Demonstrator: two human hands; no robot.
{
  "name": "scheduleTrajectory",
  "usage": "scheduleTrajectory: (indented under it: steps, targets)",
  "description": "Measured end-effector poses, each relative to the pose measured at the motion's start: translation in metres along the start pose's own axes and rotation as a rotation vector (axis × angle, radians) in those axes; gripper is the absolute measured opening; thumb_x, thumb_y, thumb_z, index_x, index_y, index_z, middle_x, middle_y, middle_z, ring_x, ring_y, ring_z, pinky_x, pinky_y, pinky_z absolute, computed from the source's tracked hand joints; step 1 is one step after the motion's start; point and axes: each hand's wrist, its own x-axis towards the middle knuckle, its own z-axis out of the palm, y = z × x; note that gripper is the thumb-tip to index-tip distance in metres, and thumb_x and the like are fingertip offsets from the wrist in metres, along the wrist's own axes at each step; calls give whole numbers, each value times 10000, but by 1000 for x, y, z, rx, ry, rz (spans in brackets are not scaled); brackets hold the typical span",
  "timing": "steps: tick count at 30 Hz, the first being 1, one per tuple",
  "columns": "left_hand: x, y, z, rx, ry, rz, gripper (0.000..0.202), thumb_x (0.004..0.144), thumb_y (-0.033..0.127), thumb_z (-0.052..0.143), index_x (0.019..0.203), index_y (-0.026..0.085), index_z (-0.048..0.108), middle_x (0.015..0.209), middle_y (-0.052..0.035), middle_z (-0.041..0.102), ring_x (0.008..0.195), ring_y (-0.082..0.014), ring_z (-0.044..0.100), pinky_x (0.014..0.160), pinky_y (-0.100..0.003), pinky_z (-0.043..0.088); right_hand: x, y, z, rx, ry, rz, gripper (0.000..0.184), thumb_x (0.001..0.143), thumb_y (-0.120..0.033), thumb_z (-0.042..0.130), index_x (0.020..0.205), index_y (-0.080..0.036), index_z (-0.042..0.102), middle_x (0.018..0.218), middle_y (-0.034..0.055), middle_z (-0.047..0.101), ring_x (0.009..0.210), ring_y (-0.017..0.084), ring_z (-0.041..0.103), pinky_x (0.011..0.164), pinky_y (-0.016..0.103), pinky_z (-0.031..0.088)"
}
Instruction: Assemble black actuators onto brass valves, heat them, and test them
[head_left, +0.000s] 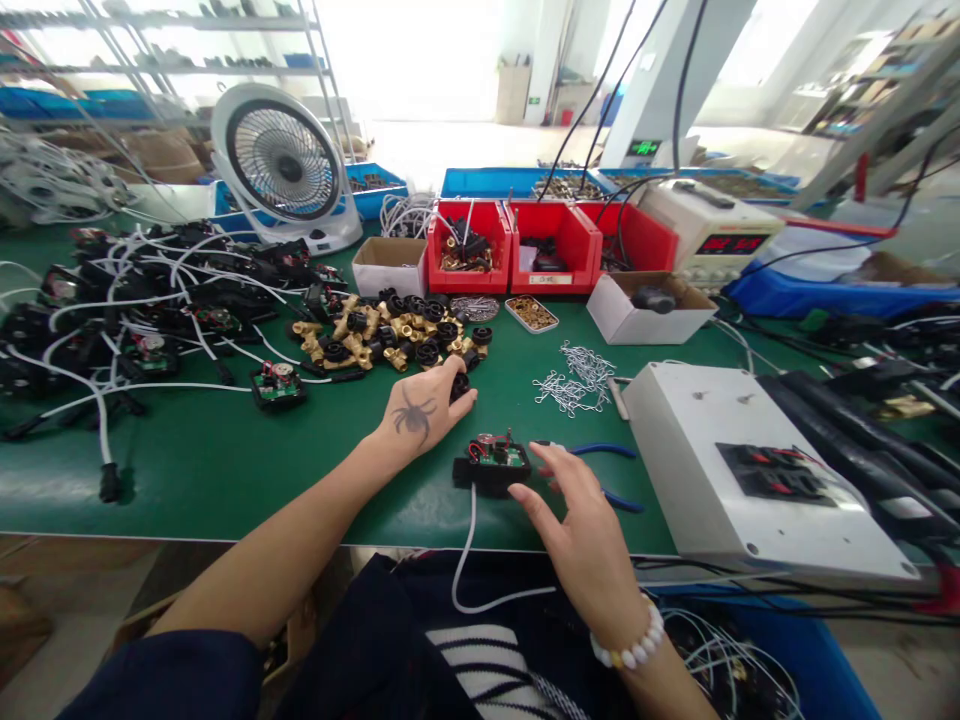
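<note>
Head view: the left hand (421, 408) pinches a black ring (460, 385) in its grip beside the brass fittings pile (390, 335). The right hand (581, 525), fingers spread, touches a black circuit module (493, 466) on the green bench (225, 470).

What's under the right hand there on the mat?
The right hand covers part of blue-handled pliers; its fingers touch a black module. The pliers' jaws are hidden beneath the hand.

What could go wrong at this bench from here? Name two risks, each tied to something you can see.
1. The white cable of the black module hangs off the table edge into the lap; a snag could drag the module away.
2. The left hand picks a black ring beside the brass fittings pile; nudged parts might roll.
</note>
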Motion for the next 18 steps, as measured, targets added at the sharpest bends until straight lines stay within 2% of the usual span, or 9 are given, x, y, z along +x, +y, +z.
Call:
scheduleTrajectory:
  steps: [2,4,6,8,10,12,15,18]
  targets:
    - [-17,10,-14,-134,16,82,316,904,455,577,1104,214,536,849,7,655,715,-147,636,657,-229,471,-4,-6,-6,186,18,44,426,872,-485,632,1209,-225,634,1164,117,648,934,253,633,893,455,538]
    - [-38,24,-26,-406,33,202,307,880,461,617,1049,220,530,794,38,629,644,-115,590,596,-204,459,-8,-13,-11,479,-70,97,502,856,-521,655,1267,-237,601,1138,97,661,836,201,642,813,382,570]
    - [-56,39,-34,-585,26,317,300,846,404,682,1034,224,532,809,48,633,636,-97,577,584,-188,464,-12,-20,-16,753,-192,138,564,832,-543,683,1304,-251,584,1181,93,656,892,199,655,834,356,572]
    - [-70,49,-38,-656,17,397,327,828,369,722,1058,225,539,889,39,654,706,-93,602,635,-178,487,-15,-24,-19,909,-253,158,523,817,-528,708,1265,-273,616,1205,81,653,1023,220,644,908,359,550]
    - [-78,54,-40,-674,25,431,349,850,412,698,1097,216,547,939,24,656,782,-99,617,702,-179,502,-18,-25,-20,945,-239,169,452,809,-507,724,1201,-296,644,1163,61,667,1059,226,632,918,356,544]
    - [-81,55,-41,-664,64,415,303,926,442,583,1109,202,557,910,17,642,800,-98,612,735,-181,500,-20,-24,-21,923,-196,171,409,810,-499,722,1161,-302,652,1063,49,678,923,203,653,817,325,577]
    - [-82,52,-45,-620,162,349,179,1013,296,435,1036,192,579,875,17,625,808,-86,602,763,-174,484,-23,-23,-20,921,-151,183,373,816,-461,727,1145,-301,657,997,43,667,780,170,631,710,288,589]
    - [-84,50,-46,-568,217,326,161,1000,176,429,977,180,589,899,5,633,860,-90,610,810,-177,476,-24,-25,-21,980,-134,197,330,805,-388,757,1119,-335,673,1067,24,668,871,166,642,752,268,590]
